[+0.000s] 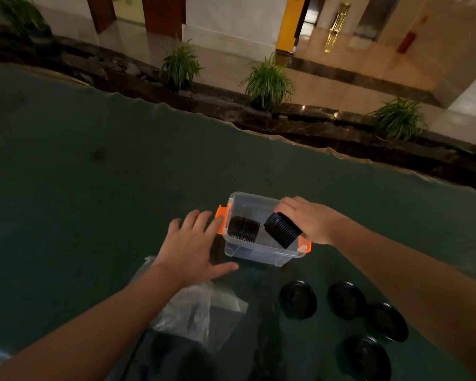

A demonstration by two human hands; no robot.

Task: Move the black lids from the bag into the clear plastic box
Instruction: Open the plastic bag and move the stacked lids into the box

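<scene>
Our right hand [311, 220] grips tilted stack of lids [282, 229] over box [259, 254] — another stack [243, 228] inside. Our left hand [193, 246] spread flat, empty — fingertip touching orange latch [221, 222].

Your two forearms enter from the lower corners of the frame, both bare from the frame edge to the wrist; no sleeve, cuff, watch or band shows on either. Your left hand [192, 247], left of centre, and your right hand [309, 220], right of centre, are ungloved, with no rings visible on the fingers that show. Light is dim, so fine detail such as nails cannot be made out.
</scene>
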